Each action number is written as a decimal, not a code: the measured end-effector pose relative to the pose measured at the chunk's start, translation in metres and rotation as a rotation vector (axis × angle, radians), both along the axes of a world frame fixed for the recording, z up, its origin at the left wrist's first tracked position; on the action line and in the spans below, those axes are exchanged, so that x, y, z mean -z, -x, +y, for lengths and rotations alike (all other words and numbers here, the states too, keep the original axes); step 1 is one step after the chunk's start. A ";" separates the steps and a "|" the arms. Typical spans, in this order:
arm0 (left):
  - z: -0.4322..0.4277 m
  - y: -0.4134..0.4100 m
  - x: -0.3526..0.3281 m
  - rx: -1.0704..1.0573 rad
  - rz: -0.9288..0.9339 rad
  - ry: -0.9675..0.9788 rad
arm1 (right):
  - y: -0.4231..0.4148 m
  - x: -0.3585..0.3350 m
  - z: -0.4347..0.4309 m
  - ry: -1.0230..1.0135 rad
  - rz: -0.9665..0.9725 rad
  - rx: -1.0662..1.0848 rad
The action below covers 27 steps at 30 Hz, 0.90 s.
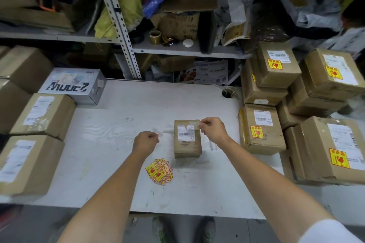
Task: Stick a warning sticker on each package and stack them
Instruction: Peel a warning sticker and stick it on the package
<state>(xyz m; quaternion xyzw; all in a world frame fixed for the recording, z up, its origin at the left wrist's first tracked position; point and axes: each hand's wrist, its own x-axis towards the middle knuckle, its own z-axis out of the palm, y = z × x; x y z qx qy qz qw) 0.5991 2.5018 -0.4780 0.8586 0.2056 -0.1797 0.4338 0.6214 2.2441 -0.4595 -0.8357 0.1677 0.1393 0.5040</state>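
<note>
White table (118, 124), big and scuffed. Stacked boxes on my right (333, 150) already carry the yellow-red warning sticker. Boxes on my left (42, 114) show only shipping labels, so I judge those not done yet. Small package (187, 148) stands mid-table between my hands, white label on top, no warning sticker visible. Looks like a light, stiff carton; to stack it I'd take it by the two side walls. Sticker pile (160, 171) lies loose just beside it, near side, to the left; thin, floppy, tacky stuff, best pinched at a corner. My right hand (212, 130) pinches a pale slip (194, 124) over the package's far top edge. My left hand (146, 140) has its fingers curled, thumb to forefinger; can't tell if it's holding anything
</note>
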 end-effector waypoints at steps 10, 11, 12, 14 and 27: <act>0.019 -0.014 0.003 0.040 -0.075 -0.180 | -0.002 0.003 0.014 0.043 0.019 0.004; 0.019 -0.016 0.004 0.041 -0.072 -0.188 | -0.003 0.004 0.014 0.059 0.019 0.006; 0.020 -0.018 0.006 0.037 -0.067 -0.178 | -0.004 0.005 0.014 0.076 0.017 0.012; 0.021 -0.020 0.009 0.022 -0.058 -0.153 | -0.006 0.007 0.012 0.098 0.013 0.021; -0.014 -0.022 0.028 0.217 0.012 -0.200 | -0.002 0.011 0.003 0.108 0.040 0.079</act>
